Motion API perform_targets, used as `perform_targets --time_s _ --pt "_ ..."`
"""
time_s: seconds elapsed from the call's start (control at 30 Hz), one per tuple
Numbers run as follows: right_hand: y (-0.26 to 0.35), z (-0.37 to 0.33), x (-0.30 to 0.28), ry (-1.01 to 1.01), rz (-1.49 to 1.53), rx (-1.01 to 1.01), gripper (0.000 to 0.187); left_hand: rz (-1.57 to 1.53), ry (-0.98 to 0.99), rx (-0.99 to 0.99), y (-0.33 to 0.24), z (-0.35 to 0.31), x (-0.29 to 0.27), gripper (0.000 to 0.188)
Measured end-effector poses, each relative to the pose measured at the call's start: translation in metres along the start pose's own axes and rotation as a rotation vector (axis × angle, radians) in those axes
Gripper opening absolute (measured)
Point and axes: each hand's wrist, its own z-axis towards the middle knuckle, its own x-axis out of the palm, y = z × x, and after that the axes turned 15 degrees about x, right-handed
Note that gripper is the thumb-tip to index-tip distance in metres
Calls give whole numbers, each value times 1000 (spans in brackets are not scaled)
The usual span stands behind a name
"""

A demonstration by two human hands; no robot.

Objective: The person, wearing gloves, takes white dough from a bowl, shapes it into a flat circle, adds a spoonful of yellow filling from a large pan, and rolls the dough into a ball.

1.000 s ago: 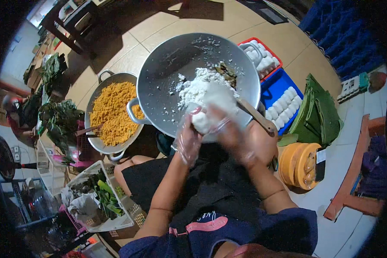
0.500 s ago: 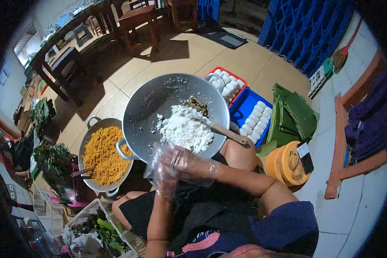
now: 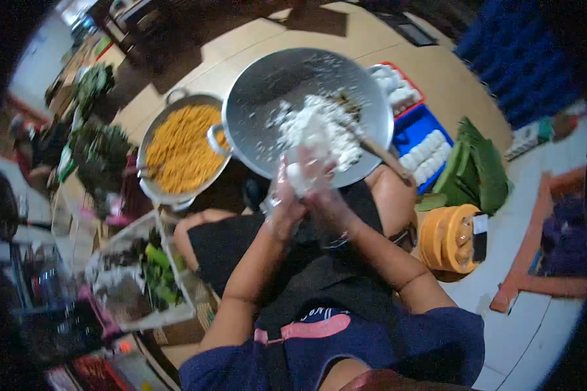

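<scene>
My left hand (image 3: 283, 199) and my right hand (image 3: 325, 189) meet over the near rim of a big grey metal wok (image 3: 254, 78). Clear plastic gloves cover both. Between them a white rice lump (image 3: 297, 177) is pressed, and the fingers around it are partly smeared by motion. Inside the wok lies a heap of crumbly white rice (image 3: 349, 153), with some dark green leaf (image 3: 347, 104) at its far side. A wooden-handled spatula (image 3: 388, 159) rests across the wok's right rim, its head in the rice.
Left of the wok stands a pan (image 3: 151, 189) of crumbly orange food. To the right are a red tray (image 3: 416, 98) and a blue tray (image 3: 407, 130) with white rolls, banana leaves (image 3: 479, 169), and an orange round container (image 3: 440, 238). A white crate (image 3: 182, 280) holds greens.
The view has shifted, so the wok and pans appear farther right and higher. My hands, crossed one over the other before, now sit side by side with the white lump visible between them.
</scene>
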Motion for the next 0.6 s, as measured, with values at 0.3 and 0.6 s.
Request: perform_targets --time_s 0.3,0.6 --pt "56 2 -27 -23 -928 -153 42 285 -44 127 -6 -33 3 51" --pt "18 13 -29 -102 -677 133 25 609 -126 108 21 -19 -30 45"
